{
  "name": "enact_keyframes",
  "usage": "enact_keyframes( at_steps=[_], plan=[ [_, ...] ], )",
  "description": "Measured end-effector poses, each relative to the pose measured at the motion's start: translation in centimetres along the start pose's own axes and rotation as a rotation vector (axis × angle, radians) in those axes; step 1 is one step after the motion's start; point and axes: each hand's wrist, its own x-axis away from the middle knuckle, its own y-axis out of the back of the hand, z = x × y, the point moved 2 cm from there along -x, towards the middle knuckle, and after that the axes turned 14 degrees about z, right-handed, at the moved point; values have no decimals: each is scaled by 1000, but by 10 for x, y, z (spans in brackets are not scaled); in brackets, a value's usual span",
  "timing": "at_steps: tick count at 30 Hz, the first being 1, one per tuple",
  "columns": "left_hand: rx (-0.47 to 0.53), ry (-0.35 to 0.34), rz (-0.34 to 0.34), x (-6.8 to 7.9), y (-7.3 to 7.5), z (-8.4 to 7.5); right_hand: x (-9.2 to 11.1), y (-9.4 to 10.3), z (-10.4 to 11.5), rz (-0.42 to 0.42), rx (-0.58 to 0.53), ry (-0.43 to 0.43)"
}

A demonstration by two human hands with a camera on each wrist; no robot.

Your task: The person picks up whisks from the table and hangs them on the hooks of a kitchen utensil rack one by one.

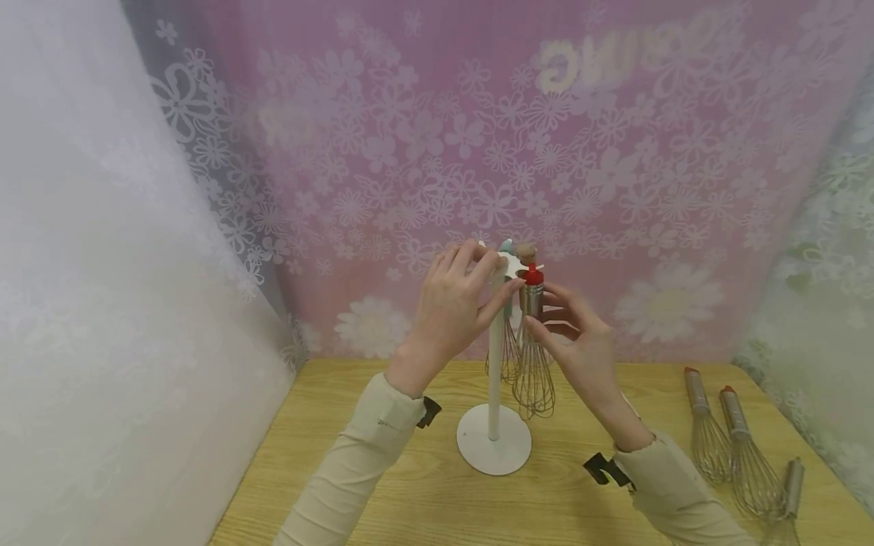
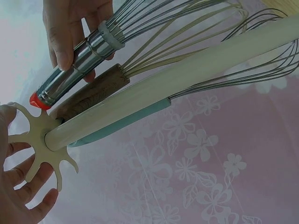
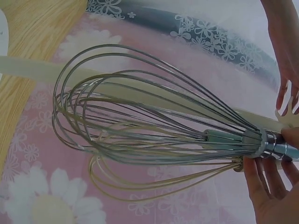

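A white stand point(image 1: 495, 364) with a round base rises at the table's middle, its top a star of curved hooks point(image 2: 39, 135). Around those hooks curl the fingers of my left hand point(image 1: 454, 299), with the thumb reaching toward the red cap. My right hand point(image 1: 580, 341) pinches the steel handle of a whisk point(image 1: 532, 299) between thumb and fingers, wires hanging down. Its red cap point(image 2: 39, 101) is right at one hook. Behind it hang a whisk with a brown wooden handle point(image 2: 93, 91) and one with a teal handle point(image 2: 126, 119).
On the right of the wooden table point(image 1: 328, 455) lie two steel whisks with red ends, a left one point(image 1: 696, 390) and a right one point(image 1: 734, 413). A smaller whisk point(image 1: 792, 485) lies nearer the front. A pink flowered curtain point(image 1: 437, 152) hangs behind the table.
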Motion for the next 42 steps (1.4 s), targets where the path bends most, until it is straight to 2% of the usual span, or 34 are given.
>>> enact_keyframes(
  at_steps=[10,42],
  plan=[
    [7,0,-2,0,0,0,1,-1,-2,26,-1,-9],
    [4,-1,5,1,-1,1,2,-1,1,23,21,32]
  ],
)
